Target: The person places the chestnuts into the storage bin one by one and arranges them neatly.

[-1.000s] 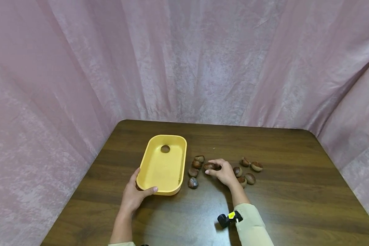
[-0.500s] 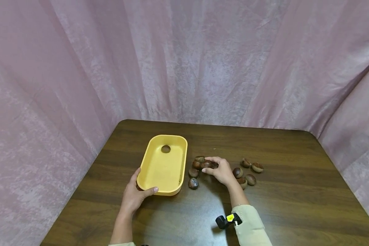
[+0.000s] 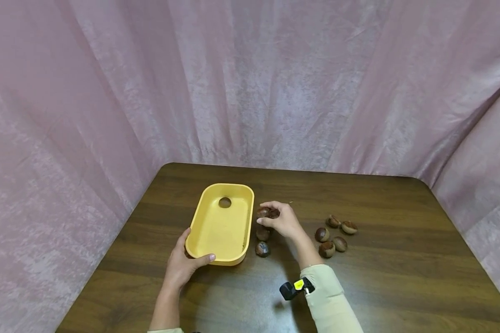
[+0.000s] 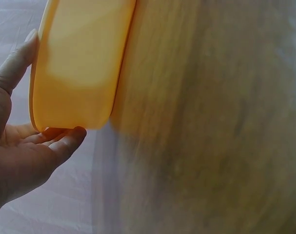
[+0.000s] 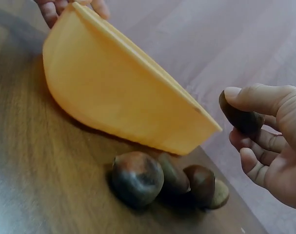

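Note:
My left hand (image 3: pixel 181 264) grips the near left corner of a yellow plastic tray (image 3: pixel 218 231), thumb along its rim and fingers against the outer wall. In the left wrist view the tray (image 4: pixel 82 63) fills the upper left. One chestnut (image 3: pixel 224 202) lies inside at the far end. Just right of the tray, my right hand (image 3: pixel 284 222) pinches a brown chestnut (image 5: pixel 238 112) between thumb and fingers, raised above the table. Dark brown also shows between the fingers behind it. Under and near that hand, several chestnuts stand in a row, including a mottled one (image 3: pixel 262 249); the hand partly hides them.
Farther right on the brown wooden table (image 3: pixel 400 259) lies a loose group of several chestnuts (image 3: pixel 327 249). Pink velvet curtains (image 3: pixel 275 83) hang behind and around the table. A small black camera (image 3: pixel 291 290) is strapped to the right wrist.
My right hand has moved left and up with the chestnut, from the table right of the row to over the row by the tray's edge. The left hand and tray stay put.

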{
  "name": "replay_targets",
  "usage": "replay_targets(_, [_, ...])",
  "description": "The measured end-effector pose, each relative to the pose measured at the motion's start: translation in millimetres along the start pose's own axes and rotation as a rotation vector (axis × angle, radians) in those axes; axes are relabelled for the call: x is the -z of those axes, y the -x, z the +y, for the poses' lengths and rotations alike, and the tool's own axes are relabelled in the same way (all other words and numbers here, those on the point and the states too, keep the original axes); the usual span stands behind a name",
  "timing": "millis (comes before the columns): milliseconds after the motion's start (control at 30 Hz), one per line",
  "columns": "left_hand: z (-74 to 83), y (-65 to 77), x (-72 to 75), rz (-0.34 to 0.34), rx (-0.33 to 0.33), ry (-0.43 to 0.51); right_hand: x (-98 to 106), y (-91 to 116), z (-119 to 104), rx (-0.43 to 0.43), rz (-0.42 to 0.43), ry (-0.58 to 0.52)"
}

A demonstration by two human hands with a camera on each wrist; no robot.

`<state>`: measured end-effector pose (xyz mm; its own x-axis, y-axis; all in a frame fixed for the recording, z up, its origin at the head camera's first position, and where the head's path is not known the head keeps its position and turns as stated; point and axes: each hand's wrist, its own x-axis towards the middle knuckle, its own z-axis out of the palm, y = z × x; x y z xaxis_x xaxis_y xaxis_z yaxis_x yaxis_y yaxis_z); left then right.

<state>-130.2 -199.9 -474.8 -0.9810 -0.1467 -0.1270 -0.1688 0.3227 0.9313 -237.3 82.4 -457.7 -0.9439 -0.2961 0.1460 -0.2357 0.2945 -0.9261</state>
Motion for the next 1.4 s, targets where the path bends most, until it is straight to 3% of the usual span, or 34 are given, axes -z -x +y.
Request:
replay_targets(267, [-1.0,-0.2,0.9,-0.014,-0.035,0.041,-5.8,-17.7,-9.8,-0.008,-0.067,0.012])
replay_targets(667, [-0.6,-0.4,0.6,0.005,-0.022,-0.014,-18.0,-46.4,-32.4,-0.036,-0.189,0.053])
replay_targets(1000, [-2.9,-0.4,0.0,-0.019,-0.007,-0.009,-34.9,-71.1,-28.3,-0.173,-0.257,-0.015])
replay_targets(1200, [-2.8,-1.7,-0.8,-0.021,-0.042,-0.037,-41.9,-85.2,-28.0,-0.231,-0.280,-0.153])
replay_targets(1400, [-4.7,-0.9,-2.3,-0.029,-0.013,-0.029,-53.1,-88.2,-22.7,-0.288,-0.285,-0.211])
